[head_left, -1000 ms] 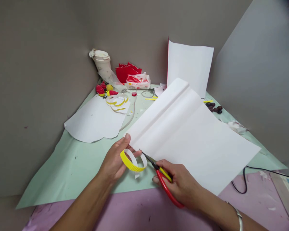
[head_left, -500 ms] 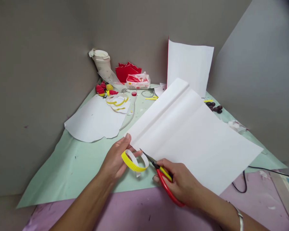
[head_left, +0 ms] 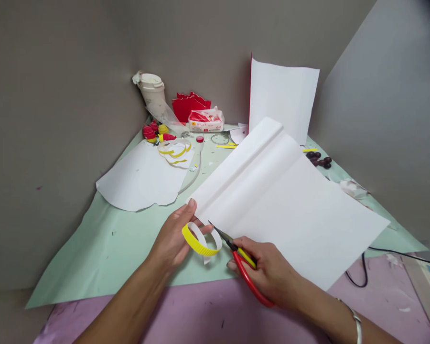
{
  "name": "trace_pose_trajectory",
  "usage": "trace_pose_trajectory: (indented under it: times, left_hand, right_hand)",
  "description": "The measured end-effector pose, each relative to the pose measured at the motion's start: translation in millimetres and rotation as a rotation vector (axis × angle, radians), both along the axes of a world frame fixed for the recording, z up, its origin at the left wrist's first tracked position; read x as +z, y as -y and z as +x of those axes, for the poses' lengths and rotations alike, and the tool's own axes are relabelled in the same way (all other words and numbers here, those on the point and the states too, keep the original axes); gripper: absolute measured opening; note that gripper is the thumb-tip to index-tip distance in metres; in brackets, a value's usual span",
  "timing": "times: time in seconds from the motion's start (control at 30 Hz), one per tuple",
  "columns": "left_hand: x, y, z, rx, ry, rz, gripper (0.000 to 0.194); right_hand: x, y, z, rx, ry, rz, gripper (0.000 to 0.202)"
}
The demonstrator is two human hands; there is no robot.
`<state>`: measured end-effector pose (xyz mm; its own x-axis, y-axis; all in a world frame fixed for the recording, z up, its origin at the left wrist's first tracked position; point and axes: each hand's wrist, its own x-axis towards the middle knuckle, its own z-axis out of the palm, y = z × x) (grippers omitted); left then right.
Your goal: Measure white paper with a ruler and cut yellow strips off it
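Observation:
My left hand pinches the lower left corner of a large white sheet of paper, thumb on top. Close by that hand curls a strip of yellow ribbed paper with a white inner side; where its end joins is hidden. My right hand grips red-handled scissors, whose dark blades point up and left. The blade tips lie at the sheet's lower edge, close to my left fingers, and look nearly closed.
A cut white sheet with yellow strip rings lies left. Behind stand a white cup, a tissue pack, red paper and an upright white sheet. Dark beads and a black cable are right.
Almost nothing differs. The yellow strip and my left hand have shifted very slightly to the right; the scissors stay in the same place.

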<state>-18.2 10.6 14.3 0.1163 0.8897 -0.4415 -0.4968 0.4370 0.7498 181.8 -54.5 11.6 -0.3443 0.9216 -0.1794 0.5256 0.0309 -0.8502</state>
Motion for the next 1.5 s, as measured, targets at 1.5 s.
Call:
trace_pose_trajectory:
  times: [1.5]
  left_hand:
    - [0.2,0.4,1.7,-0.106,-0.001,0.125,0.021]
  right_hand:
    - [-4.0,-5.5,5.8,-0.049,-0.026,-0.033,0.013]
